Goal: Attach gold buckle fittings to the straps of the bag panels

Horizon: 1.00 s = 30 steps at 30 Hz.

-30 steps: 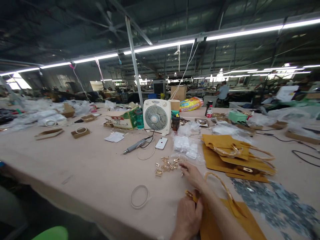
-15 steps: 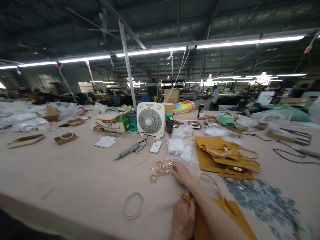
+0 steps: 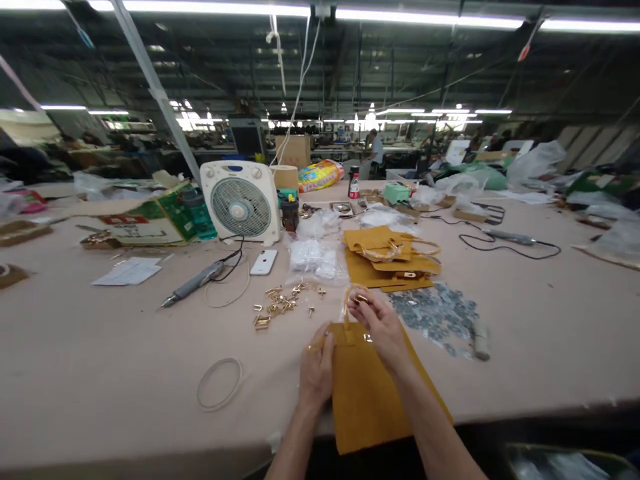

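A mustard-yellow bag piece (image 3: 367, 393) lies flat at the near table edge. My left hand (image 3: 316, 368) is closed on its upper left corner, by a small gold fitting. My right hand (image 3: 381, 325) is over the top edge beside the curved handle (image 3: 347, 305), its fingers pinched on a small gold metal part (image 3: 361, 299). A scatter of gold metal fittings (image 3: 280, 303) lies just left of and beyond my hands.
A stack of yellow bag pieces (image 3: 390, 260) sits beyond, grey cut scraps (image 3: 435, 313) to the right. A white fan (image 3: 241, 202), phone (image 3: 263, 261), grey power tool (image 3: 193, 285), clear packets (image 3: 315, 257) and a loose ring (image 3: 219, 383) are on the table (image 3: 100, 347).
My right hand came back from the pile of gold fittings with a small part and now sits over the bag's top edge. The view swung right and tipped down.
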### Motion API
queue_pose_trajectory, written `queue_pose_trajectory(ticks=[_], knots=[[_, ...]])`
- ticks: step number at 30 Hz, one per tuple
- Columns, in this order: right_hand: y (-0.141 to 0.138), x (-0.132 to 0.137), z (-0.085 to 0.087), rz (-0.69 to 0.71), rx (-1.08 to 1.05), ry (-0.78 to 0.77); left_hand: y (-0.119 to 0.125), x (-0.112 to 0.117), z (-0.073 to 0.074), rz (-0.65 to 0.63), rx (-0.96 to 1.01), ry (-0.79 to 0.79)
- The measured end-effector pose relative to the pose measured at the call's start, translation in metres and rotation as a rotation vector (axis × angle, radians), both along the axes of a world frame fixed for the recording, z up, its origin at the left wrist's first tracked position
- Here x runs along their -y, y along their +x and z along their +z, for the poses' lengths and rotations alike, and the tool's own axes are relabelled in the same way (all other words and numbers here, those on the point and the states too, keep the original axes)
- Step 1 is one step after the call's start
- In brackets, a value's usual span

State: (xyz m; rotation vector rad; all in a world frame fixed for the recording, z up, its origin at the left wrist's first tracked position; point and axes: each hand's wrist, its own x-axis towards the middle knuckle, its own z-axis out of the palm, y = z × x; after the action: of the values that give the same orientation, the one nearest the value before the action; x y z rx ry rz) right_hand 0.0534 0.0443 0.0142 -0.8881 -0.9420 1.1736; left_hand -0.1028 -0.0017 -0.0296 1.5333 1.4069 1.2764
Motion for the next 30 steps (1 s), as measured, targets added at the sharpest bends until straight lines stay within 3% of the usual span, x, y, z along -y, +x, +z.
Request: queue_pose_trajectory(ticks=[3,6,9,11,16,20,30], knots=[[0.007,0.033,-0.014,0.009,0.179,-0.034,0.0,0.004,-0.001,0.018,0.065,0.014],[0.005,0.054,-0.024,-0.097,0.491,0.082,0.001,0.009,-0.001,0.02,0.128,0.066],[0.002,0.069,-0.024,-0.245,0.751,0.24,0.002,0.015,-0.001,0.005,0.132,0.147],[0.003,0.075,-0.02,-0.285,0.815,0.269,0.002,0.018,0.001,0.005,0.126,0.176],[0.015,0.075,-0.012,-0.17,0.709,0.111,0.003,0.019,0.0,0.013,0.109,0.188],[0.011,0.072,-0.016,-0.022,0.468,-0.068,0.003,0.018,-0.002,0.021,0.113,0.165],[-0.012,0.067,-0.029,-0.049,0.371,0.016,0.002,0.014,-0.008,0.021,0.118,0.155]])
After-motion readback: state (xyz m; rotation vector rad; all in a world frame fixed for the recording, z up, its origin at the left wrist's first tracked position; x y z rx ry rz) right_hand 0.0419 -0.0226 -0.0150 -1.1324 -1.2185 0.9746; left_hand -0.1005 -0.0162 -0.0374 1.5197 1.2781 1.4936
